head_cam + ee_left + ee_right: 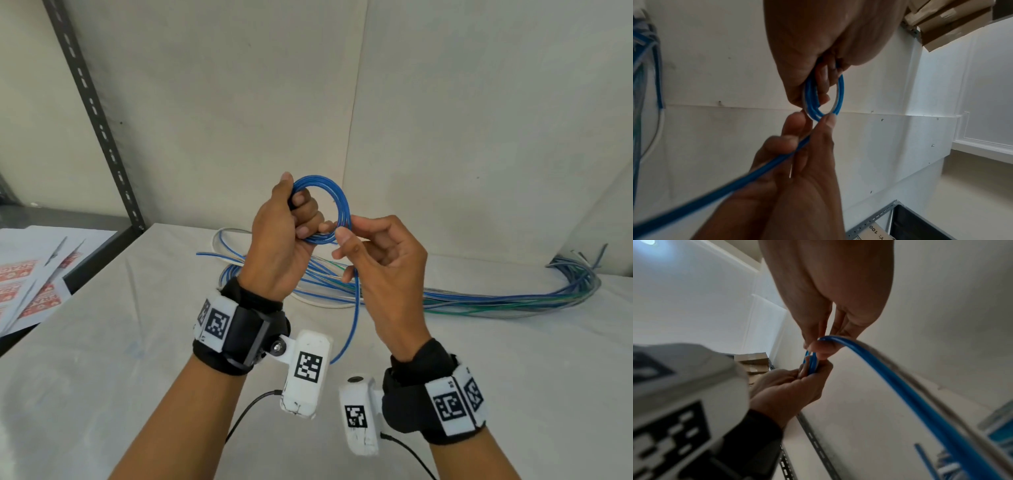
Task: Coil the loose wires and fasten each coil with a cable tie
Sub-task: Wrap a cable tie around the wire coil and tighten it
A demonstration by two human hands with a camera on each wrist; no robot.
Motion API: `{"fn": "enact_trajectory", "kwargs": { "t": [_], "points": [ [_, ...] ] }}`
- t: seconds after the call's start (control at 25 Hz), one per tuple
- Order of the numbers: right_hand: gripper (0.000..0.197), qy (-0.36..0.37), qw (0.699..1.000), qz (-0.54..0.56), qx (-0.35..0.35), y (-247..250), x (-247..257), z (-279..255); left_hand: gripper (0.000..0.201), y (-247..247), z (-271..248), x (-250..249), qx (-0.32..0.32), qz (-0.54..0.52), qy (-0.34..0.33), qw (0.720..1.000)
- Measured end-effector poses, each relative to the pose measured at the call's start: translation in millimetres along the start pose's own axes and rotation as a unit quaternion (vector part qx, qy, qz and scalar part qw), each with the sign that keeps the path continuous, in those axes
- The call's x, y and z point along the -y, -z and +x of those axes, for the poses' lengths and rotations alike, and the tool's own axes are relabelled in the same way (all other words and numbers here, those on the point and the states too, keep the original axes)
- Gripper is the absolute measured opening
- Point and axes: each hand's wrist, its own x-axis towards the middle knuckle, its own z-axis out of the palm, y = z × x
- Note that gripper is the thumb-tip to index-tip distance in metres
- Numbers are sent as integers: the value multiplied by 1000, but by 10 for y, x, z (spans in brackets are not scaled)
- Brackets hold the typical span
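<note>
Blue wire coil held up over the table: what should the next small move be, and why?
Probably lay one more turn onto the coil. The left hand grips the loops, the right hand pinches the wire where it meets them, and a loose tail hangs down uncoiled. Fastening seems premature; I see no cable tie in either hand.

Blue wire [337, 205] looped into a small coil, tail hanging

Bkgd clutter, L side & up high
Printed sheets w/ red labels [32, 284] fanned by slotted metal shelf upright [92, 113]; taped cardboard boxes [949, 21] stacked atop rack.
</note>
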Motion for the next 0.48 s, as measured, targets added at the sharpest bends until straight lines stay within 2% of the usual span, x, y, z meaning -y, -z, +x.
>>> {"fn": "enact_trajectory", "kwargs": {
  "t": [0.12, 0.28, 0.4, 0.48],
  "points": [
    [12, -2, 998, 31, -53, -22, -23, -11, 45, -45, -13, 76, -4, -12, -4, 1000],
    [8, 29, 996, -1, -83, 41, -24, 17, 46, -113, -35, 166, -6, 29, -17, 999],
    [8, 28, 997, -12, -70, 186, 38, 103, 44, -59, -12, 103, 14, 105, -2, 994],
    [7, 32, 998, -53, -19, 335, 108, 165, 44, -6, 2, 24, 49, 186, 26, 981]
  ]
}}
